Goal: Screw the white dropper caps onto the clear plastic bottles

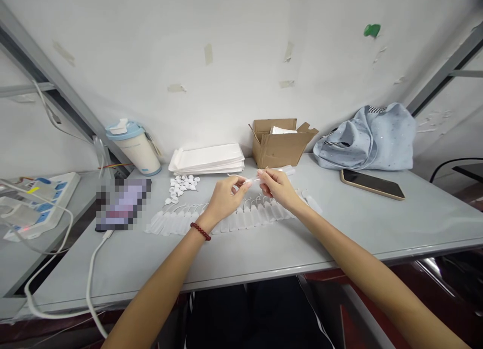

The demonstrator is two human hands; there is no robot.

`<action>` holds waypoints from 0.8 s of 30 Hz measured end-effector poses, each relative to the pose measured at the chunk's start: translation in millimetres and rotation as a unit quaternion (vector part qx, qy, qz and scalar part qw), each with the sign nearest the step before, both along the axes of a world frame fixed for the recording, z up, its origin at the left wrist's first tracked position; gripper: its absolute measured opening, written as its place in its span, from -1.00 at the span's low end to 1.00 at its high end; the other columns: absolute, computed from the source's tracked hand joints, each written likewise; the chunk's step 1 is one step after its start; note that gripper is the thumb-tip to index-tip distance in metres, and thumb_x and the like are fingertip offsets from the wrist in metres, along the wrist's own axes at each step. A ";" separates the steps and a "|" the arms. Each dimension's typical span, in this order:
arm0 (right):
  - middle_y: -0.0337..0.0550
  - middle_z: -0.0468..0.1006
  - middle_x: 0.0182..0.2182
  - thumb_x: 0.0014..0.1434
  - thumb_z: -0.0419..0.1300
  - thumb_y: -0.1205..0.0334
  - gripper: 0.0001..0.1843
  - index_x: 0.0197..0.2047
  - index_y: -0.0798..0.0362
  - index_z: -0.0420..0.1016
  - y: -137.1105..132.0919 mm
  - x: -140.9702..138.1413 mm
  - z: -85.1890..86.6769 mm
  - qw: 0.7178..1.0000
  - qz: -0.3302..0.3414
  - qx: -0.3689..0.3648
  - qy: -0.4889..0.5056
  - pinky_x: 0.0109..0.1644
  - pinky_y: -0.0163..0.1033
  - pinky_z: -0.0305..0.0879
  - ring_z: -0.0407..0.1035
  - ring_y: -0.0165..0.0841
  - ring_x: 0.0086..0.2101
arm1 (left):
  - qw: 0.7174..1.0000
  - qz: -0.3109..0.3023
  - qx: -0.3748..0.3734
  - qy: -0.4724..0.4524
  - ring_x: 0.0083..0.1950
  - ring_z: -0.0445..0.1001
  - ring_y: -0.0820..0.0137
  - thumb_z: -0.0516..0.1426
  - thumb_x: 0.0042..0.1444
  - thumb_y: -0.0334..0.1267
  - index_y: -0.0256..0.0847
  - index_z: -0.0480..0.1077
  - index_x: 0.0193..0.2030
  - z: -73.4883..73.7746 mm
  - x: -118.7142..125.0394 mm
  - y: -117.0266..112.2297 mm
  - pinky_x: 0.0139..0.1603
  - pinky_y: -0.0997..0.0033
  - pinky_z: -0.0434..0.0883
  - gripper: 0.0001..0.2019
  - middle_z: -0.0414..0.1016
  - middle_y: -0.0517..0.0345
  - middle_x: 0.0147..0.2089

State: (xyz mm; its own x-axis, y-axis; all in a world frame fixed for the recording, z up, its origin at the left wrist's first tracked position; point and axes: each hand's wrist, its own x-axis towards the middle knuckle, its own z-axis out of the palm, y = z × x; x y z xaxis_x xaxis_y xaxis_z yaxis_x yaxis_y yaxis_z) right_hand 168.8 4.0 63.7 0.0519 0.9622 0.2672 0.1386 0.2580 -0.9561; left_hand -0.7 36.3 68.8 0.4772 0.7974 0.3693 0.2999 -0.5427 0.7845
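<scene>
Fingers [241, 184] of the left hand [225, 198] and the right hand [275, 188] were drawn narrow, their tips pinching a thin clear plastic piece [252, 180] between the two hands. That piece was held in the air above the far half of the pale grey bench [339, 223], just over a long row of small translucent plastic vials with thin looped tethers [222, 221], which lay across the bench's middle. A red bead bracelet [199, 231] circled the left wrist. Near the far edge, just left of the hands, sat a small heap of white plastic caps [183, 188]. Behind it lay a stack of flat white packets [207, 159], and to its right stood an open brown cardboard box [279, 143] holding white paper. A crumpled pale blue fabric bag [368, 138] slumped in the far right corner, with a black smartphone in a gold-edged case [372, 184] lying face up in front of it. Towards the left edge were a pixelated object too blurred to tell [123, 203] and a white cable [92, 273], while a cream and blue lidded tumbler [134, 148] stood in the far left corner. A white and blue power strip [37, 203] lay on a lower surface beyond the left edge.
</scene>
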 end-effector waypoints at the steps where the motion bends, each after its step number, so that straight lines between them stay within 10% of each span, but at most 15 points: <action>1: -0.44 0.10 -0.72 0.18 0.10 -0.15 -0.54 -0.52 0.05 0.20 -0.4 -0.4 -0.2 1.000 0.005 -0.005 0.010 -0.65 -0.38 -0.08 0.00 -0.56 -0.71 | 1.000 -0.004 -0.012 0.001 -0.21 0.48 0.31 0.09 0.15 -0.10 -0.25 0.46 -0.28 1.1 -0.7 -0.4 -0.30 0.42 0.35 -0.75 0.57 0.05 -0.25; 16: -0.39 0.26 -0.70 0.11 0.23 0.07 -0.77 -0.38 0.08 0.45 -4.6 -1.8 -5.0 0.998 0.059 -0.006 0.026 -0.53 -0.33 0.05 0.10 -0.51 -0.64 | 0.953 -0.065 -0.295 -0.015 -0.56 0.28 0.49 -0.11 0.24 0.05 -0.27 0.32 -0.45 4.5 3.3 -5.3 -0.51 0.46 0.29 -0.55 0.25 0.21 -0.56; 24: -0.37 0.30 -0.69 0.08 0.24 -0.01 -0.69 -0.37 0.10 0.46 -4.9 -1.7 -1.8 0.999 0.043 -0.001 -0.006 -0.56 -0.33 0.08 0.13 -0.50 -0.65 | 0.967 -0.079 -0.240 -0.040 -0.52 0.27 0.49 -0.08 0.22 0.05 -0.26 0.30 -0.48 -0.1 2.8 -2.1 -0.46 0.46 0.30 -0.56 0.29 0.17 -0.51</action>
